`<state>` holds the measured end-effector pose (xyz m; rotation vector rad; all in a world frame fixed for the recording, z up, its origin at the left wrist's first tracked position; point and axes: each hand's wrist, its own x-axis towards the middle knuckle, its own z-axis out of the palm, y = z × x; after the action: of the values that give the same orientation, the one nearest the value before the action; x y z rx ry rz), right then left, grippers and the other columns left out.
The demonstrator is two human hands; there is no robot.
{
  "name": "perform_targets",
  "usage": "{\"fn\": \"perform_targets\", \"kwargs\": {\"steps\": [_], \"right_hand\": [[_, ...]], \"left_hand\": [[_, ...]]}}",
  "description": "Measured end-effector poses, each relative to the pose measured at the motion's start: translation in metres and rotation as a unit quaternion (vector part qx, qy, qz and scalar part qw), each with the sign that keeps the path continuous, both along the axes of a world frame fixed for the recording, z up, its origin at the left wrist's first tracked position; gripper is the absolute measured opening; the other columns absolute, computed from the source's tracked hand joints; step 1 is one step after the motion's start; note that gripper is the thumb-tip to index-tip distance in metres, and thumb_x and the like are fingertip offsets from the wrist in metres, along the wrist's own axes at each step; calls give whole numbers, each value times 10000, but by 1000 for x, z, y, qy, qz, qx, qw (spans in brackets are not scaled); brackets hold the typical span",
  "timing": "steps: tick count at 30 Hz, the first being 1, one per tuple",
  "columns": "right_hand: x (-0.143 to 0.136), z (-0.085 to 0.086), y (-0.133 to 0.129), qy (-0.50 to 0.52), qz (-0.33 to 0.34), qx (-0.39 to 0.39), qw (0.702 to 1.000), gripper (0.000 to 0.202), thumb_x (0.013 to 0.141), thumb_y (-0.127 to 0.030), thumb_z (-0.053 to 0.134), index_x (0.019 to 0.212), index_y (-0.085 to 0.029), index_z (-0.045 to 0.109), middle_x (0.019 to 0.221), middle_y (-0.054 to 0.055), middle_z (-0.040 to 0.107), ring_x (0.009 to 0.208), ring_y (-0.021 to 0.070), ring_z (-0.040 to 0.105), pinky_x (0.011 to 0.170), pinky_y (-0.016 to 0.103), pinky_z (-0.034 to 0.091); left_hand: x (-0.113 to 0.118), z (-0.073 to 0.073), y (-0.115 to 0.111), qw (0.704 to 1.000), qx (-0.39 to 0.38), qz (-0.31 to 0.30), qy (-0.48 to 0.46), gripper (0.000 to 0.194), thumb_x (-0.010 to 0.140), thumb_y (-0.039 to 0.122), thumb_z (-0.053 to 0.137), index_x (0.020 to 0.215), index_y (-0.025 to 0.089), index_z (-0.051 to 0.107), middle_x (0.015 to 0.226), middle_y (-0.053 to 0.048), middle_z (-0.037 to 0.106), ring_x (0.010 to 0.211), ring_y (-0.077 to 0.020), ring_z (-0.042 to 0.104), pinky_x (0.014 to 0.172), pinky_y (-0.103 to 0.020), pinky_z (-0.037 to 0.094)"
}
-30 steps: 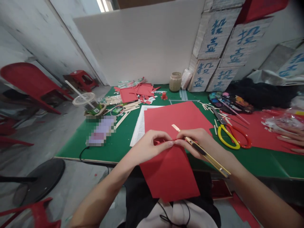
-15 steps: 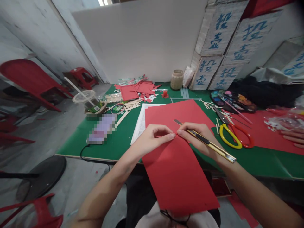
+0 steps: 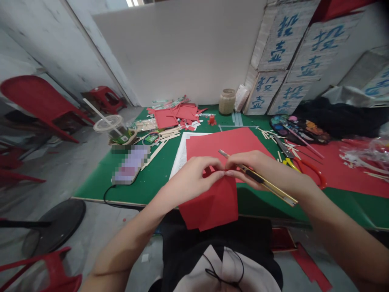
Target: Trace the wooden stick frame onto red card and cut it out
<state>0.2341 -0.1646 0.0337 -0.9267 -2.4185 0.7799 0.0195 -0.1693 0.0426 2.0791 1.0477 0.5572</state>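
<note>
Both hands pinch a folded red sheet [image 3: 212, 202].
The left hand [image 3: 191, 180] grips its top edge; the right hand [image 3: 253, 170] also holds a yellow knife [image 3: 261, 183], blade pointing far-left.

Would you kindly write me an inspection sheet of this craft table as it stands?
Surface: green table, crowded.
Job's things: folded red sheet pinched by both hands over the near edge; yellow knife in the right hand.
Clutter: red card, scissors, paint palette, sticks, red scraps, jar, cup.
Grippers: left hand and right hand, both shut on the sheet.
Cables: black cable at the near left edge.
Surroundings: white board, lettered boxes, red chair.
</note>
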Motion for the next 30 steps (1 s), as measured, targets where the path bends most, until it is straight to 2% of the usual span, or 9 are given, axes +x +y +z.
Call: {"fn": "perform_targets", "kwargs": {"steps": [5,12,17,25,30], "right_hand": [[2,0,7,44,24,11,999,201,936,-300,552,824,-175,662,686,-2,604,604,117,486,591,226,395],[3,-1,3,117,20,-47,992,273,940,-374,572,789,-183,695,655,6,618,598,132,522,587,246,412],[3,-5,2,142,-15,-43,989,259,918,-391,599,780,-206,714,673,10,661,613,156,573,583,264,421],[-7,-6,-6,136,-118,66,981,189,946,-275,557,810,-189,656,695,10,651,595,125,551,571,230,425],[-9,-10,-4,137,-93,96,981,113,931,-273,598,858,-198,641,776,21,685,640,126,606,637,224,479]], "left_hand": [[1,9,3,999,24,-31,-7,171,908,256,562,825,187,695,759,2,680,666,-137,563,621,-239,421],[-1,13,9,995,-37,-63,-64,154,882,269,612,789,175,692,758,-2,669,658,-121,566,602,-220,428],[1,13,10,993,-59,-71,-71,164,880,293,626,799,170,698,764,-10,676,660,-123,576,606,-224,439],[3,10,-1,998,17,38,-44,197,922,291,590,846,176,732,764,-1,709,650,-125,571,626,-232,434],[2,10,-4,998,43,38,-17,185,930,229,572,843,180,728,772,16,716,659,-118,570,634,-227,416]]}}
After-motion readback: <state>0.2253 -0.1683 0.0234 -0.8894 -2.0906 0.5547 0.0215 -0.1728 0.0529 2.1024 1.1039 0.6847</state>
